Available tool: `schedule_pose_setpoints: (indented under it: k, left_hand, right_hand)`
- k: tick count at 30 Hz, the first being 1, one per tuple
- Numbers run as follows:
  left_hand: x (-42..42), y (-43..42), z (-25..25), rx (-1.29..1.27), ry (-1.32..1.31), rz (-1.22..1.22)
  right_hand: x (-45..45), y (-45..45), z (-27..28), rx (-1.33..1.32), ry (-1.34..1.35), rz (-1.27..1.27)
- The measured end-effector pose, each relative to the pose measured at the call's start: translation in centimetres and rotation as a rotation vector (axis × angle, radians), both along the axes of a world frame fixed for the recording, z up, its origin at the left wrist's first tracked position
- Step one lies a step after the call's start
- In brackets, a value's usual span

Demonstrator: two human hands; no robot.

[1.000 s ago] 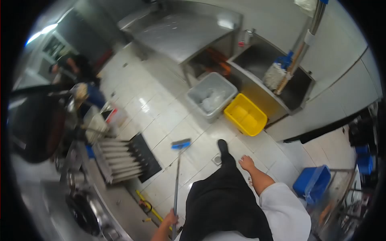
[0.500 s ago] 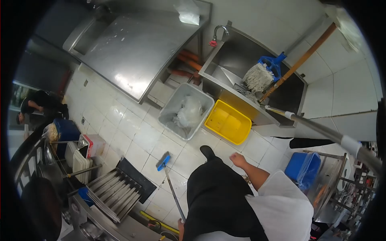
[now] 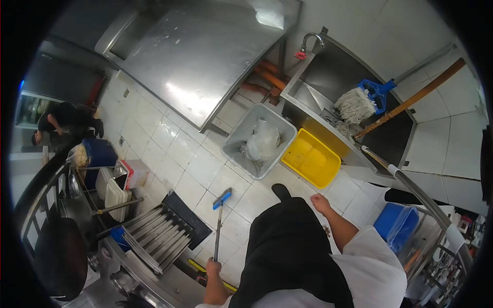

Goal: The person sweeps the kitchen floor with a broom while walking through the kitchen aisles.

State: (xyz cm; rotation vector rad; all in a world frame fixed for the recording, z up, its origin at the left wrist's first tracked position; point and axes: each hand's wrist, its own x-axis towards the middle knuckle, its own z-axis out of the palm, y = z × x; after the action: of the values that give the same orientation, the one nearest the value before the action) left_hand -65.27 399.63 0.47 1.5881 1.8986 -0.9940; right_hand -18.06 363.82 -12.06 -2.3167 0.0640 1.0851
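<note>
My left hand (image 3: 213,266) is wrapped round the grey stick of a broom (image 3: 220,231). Its blue head with grey bristles (image 3: 222,199) is down at the white tiled floor. On the other side of my black apron, my right hand (image 3: 321,204) hangs with curled fingers, and nothing shows in it. Ahead of me stands a grey plastic bin (image 3: 234,149) with a clear plastic bag (image 3: 264,141) inside. Close beside it is a yellow tub (image 3: 328,177), the nearest large object to my right hand.
A steel table (image 3: 205,66) stands ahead. A steel sink (image 3: 318,105) holds mops (image 3: 357,105), their poles leaning out. Slatted metal panels (image 3: 159,238) and a rack are at left, a blue bin (image 3: 391,223) at right. A person (image 3: 64,120) bends over at far left.
My left hand has come further into view with the broom, whose head has shifted slightly along the floor. The camera view has moved, and my right hand remains curled at my side.
</note>
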Motion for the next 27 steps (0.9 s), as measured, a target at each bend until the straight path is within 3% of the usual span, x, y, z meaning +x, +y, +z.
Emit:
schedule_pose_setpoints:
  k: [2, 4, 6, 7, 8, 9, 12, 13, 16, 18, 20, 21, 23, 27]
  left_hand:
    - [-0.8, 1.2, -0.9, 0.0, 0.003, -0.022]
    - [-2.6, 2.8, -3.0, 0.126, -0.065, -0.242]
    - [-3.6, 5.6, -5.0, -0.1, -0.013, -0.132]
    - [-5.2, 7.0, -7.1, -0.178, -0.106, -0.268]
    - [-5.6, 8.8, -7.6, -0.154, -0.182, -0.71]
    - [-4.6, 10.3, -8.0, -0.146, -0.257, -0.884]
    - [0.9, 11.6, -9.6, -0.173, -0.364, -0.98]
    - [3.0, 11.8, -9.8, -0.184, -0.391, -1.024]
    - [10.6, 10.4, -9.9, -0.213, -0.497, -1.19]
    - [14.8, 8.6, -9.5, -0.238, -0.564, -1.302]
    - [18.2, 6.6, -9.1, -0.271, -0.618, -1.398]
    - [19.4, 5.6, -8.8, -0.285, -0.635, -1.439]
    - [20.7, 3.7, -8.1, -0.318, -0.656, -1.509]
    - [20.3, 0.8, -8.3, -0.414, -0.657, -1.635]
  right_hand:
    - [-1.2, -3.0, -0.1, -0.037, -0.016, -0.025]
    - [-3.1, -5.1, 0.3, -0.112, -0.047, -0.129]
    - [-5.5, -6.2, -0.5, -0.057, -0.132, -0.18]
    - [-7.1, -7.7, 0.0, -0.018, -0.209, -0.202]
    - [-9.2, -7.8, 0.9, 0.048, -0.315, -0.281]
    - [-11.3, -8.0, 1.1, 0.035, -0.267, -0.396]
    - [-19.7, -7.3, 5.9, 0.062, -0.399, -0.739]
    - [-23.2, -7.2, 7.8, 0.075, -0.388, -0.849]
    - [-35.5, -8.1, 8.6, -0.112, -0.331, -0.841]
    - [-44.6, -9.9, 5.7, -0.191, -0.194, -0.728]
    - [-53.9, -9.9, 4.5, -0.297, -0.029, -0.875]
    - [-58.3, -9.5, 4.0, -0.404, -0.022, -0.828]
    - [-64.5, -7.7, 3.7, -0.483, 0.143, -1.409]
    - [-71.2, -5.2, 2.3, -0.402, 0.171, -1.478]
